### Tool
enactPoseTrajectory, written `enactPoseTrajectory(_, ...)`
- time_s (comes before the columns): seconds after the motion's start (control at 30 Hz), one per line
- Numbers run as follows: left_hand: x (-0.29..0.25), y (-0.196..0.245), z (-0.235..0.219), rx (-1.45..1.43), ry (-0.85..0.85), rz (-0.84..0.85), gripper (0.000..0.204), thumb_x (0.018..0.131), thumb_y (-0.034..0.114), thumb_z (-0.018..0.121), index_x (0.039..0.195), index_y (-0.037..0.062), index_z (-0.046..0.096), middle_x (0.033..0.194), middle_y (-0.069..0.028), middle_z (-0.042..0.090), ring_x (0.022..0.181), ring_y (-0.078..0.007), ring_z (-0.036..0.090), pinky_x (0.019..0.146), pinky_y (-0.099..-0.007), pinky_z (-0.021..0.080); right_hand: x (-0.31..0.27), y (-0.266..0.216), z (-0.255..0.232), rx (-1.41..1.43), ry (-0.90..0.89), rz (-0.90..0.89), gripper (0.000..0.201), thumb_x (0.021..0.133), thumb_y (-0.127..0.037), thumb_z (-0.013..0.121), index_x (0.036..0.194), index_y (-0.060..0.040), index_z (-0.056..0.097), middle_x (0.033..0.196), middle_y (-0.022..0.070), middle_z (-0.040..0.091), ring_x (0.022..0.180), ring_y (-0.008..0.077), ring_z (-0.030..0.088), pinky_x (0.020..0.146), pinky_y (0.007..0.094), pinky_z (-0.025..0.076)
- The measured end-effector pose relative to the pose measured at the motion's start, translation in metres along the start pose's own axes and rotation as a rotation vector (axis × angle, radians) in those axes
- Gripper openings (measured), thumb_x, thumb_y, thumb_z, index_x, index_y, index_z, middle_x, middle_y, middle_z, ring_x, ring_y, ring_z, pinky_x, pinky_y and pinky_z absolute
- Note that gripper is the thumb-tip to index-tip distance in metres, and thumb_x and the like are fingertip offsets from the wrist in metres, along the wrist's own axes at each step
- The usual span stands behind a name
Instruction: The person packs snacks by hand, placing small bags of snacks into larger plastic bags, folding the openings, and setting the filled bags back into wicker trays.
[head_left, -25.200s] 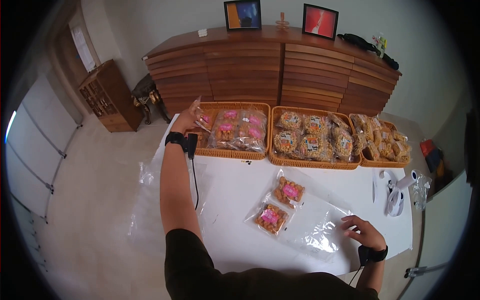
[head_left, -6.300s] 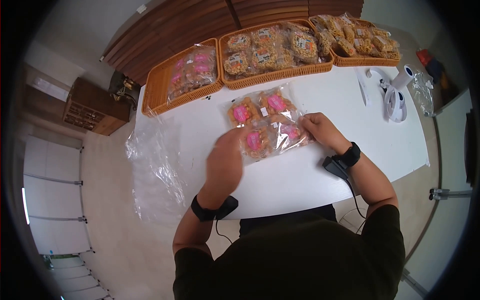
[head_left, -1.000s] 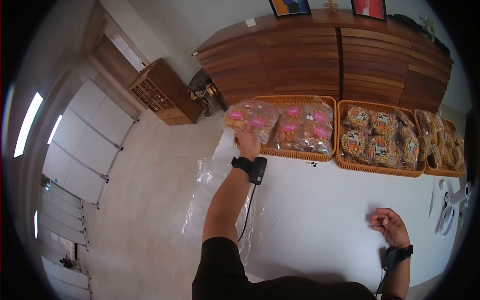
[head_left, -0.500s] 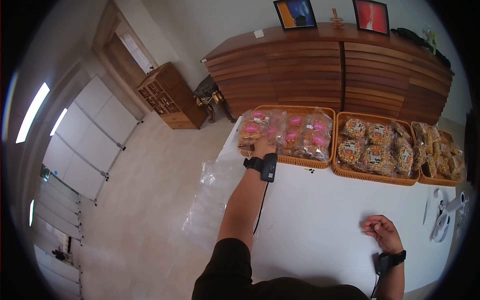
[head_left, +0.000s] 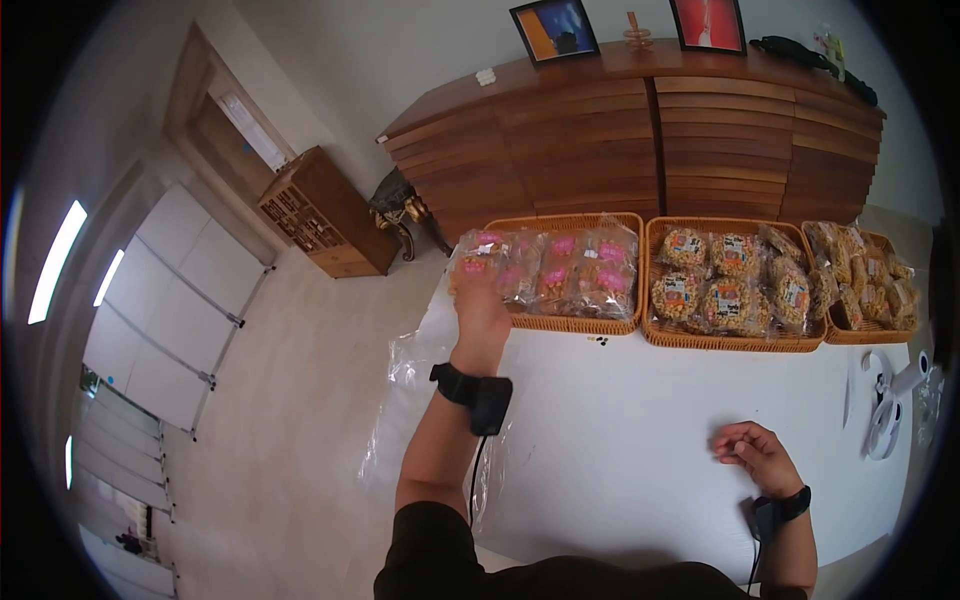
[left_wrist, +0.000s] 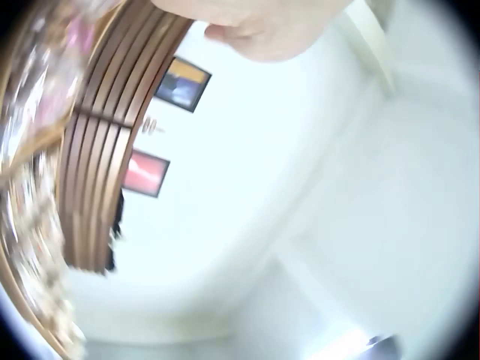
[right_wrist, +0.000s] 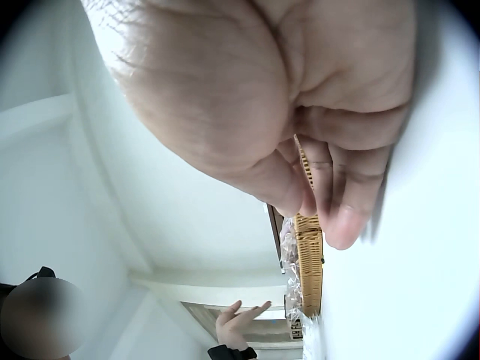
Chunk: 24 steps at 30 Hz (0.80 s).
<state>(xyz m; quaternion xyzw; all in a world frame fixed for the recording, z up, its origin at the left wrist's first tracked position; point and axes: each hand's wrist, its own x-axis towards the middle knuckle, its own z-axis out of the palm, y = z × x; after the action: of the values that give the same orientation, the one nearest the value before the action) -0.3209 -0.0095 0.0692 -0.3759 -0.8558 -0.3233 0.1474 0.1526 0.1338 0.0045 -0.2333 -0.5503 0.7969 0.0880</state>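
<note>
The left hand [head_left: 483,325] is over the front left corner of the left wicker basket [head_left: 585,325]. In the right wrist view the left hand [right_wrist: 237,324] shows extended fingers and holds nothing. Beyond it, a clear bag of pink-labelled nut packs [head_left: 477,262] lies in the basket's left end, beside more pink-labelled packs [head_left: 555,282]. The right hand [head_left: 757,455] rests on the white table [head_left: 620,440] with loosely bent fingers, also empty; the right wrist view shows this hand [right_wrist: 300,112] close up.
The middle basket [head_left: 735,343] and right basket [head_left: 870,337] hold nut packs. Label rolls [head_left: 883,425] are at the table's right side. Clear plastic bags [head_left: 405,385] hang at its left edge. A wooden cabinet [head_left: 560,150] stands behind.
The bag of pink-labelled packs, on the left hand a second ago, was lowered into the left basket and let go. The left hand has drawn back slightly. The right hand has barely moved.
</note>
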Motion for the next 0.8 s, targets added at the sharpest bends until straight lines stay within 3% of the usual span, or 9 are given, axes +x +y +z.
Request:
enactPoseTrajectory(0.1, 0.010, 0.010, 0.005, 0.027, 0.247, 0.018, 0.067, 0.081, 0.040, 0.064, 0.137, 0.0166, 0.037, 0.142, -0.0196, 0.031, 0.131, -0.0423, 0.027, 0.107, -0.0546, 0.021, 0.001, 0.002, -0.001, -0.012, 0.000, 0.000, 0.025, 0.092, -0.003, 0.045, 0.116, 0.0034, 0.051, 0.107, 0.0122, 0.060, 0.099, 0.0191, 0.058, 0.089, 0.0315, 0.047)
enactPoseTrajectory(0.13, 0.011, 0.007, 0.003, 0.020, 0.260, 0.013, 0.067, 0.081, 0.040, 0.064, 0.137, 0.0166, 0.037, 0.142, -0.0196, 0.031, 0.131, -0.0423, 0.027, 0.107, -0.0546, 0.021, 0.002, 0.000, 0.000, -0.026, -0.003, -0.006, 0.025, 0.092, -0.003, 0.045, 0.116, 0.0034, 0.051, 0.107, 0.0122, 0.060, 0.099, 0.0191, 0.058, 0.089, 0.0315, 0.047)
enactPoseTrajectory(0.2, 0.026, -0.007, 0.007, 0.437, -0.132, -0.135, 0.078, 0.078, 0.058, 0.057, 0.140, 0.0190, 0.032, 0.145, -0.0205, 0.025, 0.135, -0.0453, 0.015, 0.106, -0.0621, 0.007, 0.000, -0.001, 0.004, -0.017, 0.016, -0.011, 0.022, 0.092, -0.005, 0.047, 0.113, 0.0000, 0.053, 0.104, 0.0106, 0.061, 0.096, 0.0175, 0.059, 0.087, 0.0304, 0.049)
enactPoseTrajectory(0.23, 0.038, -0.046, 0.026, 0.370, -0.241, -0.137, 0.089, 0.073, 0.073, 0.049, 0.143, 0.0215, 0.028, 0.149, -0.0204, 0.017, 0.135, -0.0458, 0.013, 0.103, -0.0659, 0.006, 0.001, 0.001, 0.002, -0.006, -0.002, -0.016, 0.022, 0.093, -0.005, 0.047, 0.113, 0.0001, 0.052, 0.106, 0.0114, 0.061, 0.097, 0.0186, 0.059, 0.088, 0.0306, 0.048)
enactPoseTrajectory(0.27, 0.040, -0.042, 0.026, 0.355, -0.232, -0.114, 0.089, 0.073, 0.073, 0.049, 0.143, 0.0215, 0.028, 0.149, -0.0204, 0.017, 0.135, -0.0458, 0.013, 0.103, -0.0659, 0.006, 0.001, -0.002, 0.001, -0.011, 0.018, -0.037, 0.022, 0.093, -0.005, 0.047, 0.113, 0.0001, 0.052, 0.106, 0.0114, 0.061, 0.097, 0.0186, 0.059, 0.088, 0.0306, 0.048)
enactPoseTrajectory(0.33, 0.031, -0.033, 0.031, 0.486, -0.506, -0.221, 0.092, 0.073, 0.077, 0.042, 0.145, 0.0236, 0.023, 0.151, -0.0197, 0.007, 0.136, -0.0476, 0.007, 0.103, -0.0669, 0.003, -0.001, -0.002, 0.003, -0.012, 0.001, 0.019, 0.023, 0.093, -0.005, 0.046, 0.114, 0.0005, 0.052, 0.107, 0.0124, 0.061, 0.098, 0.0198, 0.059, 0.088, 0.0310, 0.048)
enactPoseTrajectory(0.37, 0.028, -0.029, 0.035, 0.497, -0.542, -0.228, 0.091, 0.074, 0.079, 0.037, 0.146, 0.0263, 0.018, 0.151, -0.0195, 0.002, 0.136, -0.0483, -0.001, 0.104, -0.0655, 0.002, -0.001, -0.001, 0.002, -0.023, -0.008, 0.004, 0.023, 0.093, -0.005, 0.046, 0.115, 0.0005, 0.051, 0.108, 0.0128, 0.060, 0.099, 0.0204, 0.059, 0.089, 0.0316, 0.048)
enactPoseTrajectory(0.63, 0.017, -0.045, 0.057, 0.401, -0.556, -0.220, 0.091, 0.076, 0.079, 0.030, 0.147, 0.0256, 0.008, 0.152, -0.0181, -0.005, 0.137, -0.0423, -0.012, 0.106, -0.0598, -0.003, 0.003, 0.002, -0.003, -0.048, -0.028, 0.010, 0.028, 0.094, -0.010, 0.048, 0.118, 0.0032, 0.049, 0.110, 0.0138, 0.059, 0.101, 0.0210, 0.058, 0.090, 0.0334, 0.047)
enactPoseTrajectory(0.8, 0.023, -0.031, 0.044, 0.490, -0.589, -0.217, 0.089, 0.078, 0.077, 0.030, 0.147, 0.0255, 0.008, 0.151, -0.0196, -0.001, 0.137, -0.0445, -0.003, 0.109, -0.0559, 0.001, 0.000, -0.001, -0.001, -0.079, -0.062, -0.033, 0.028, 0.095, -0.009, 0.047, 0.120, 0.0032, 0.049, 0.112, 0.0128, 0.058, 0.102, 0.0196, 0.058, 0.091, 0.0321, 0.047)
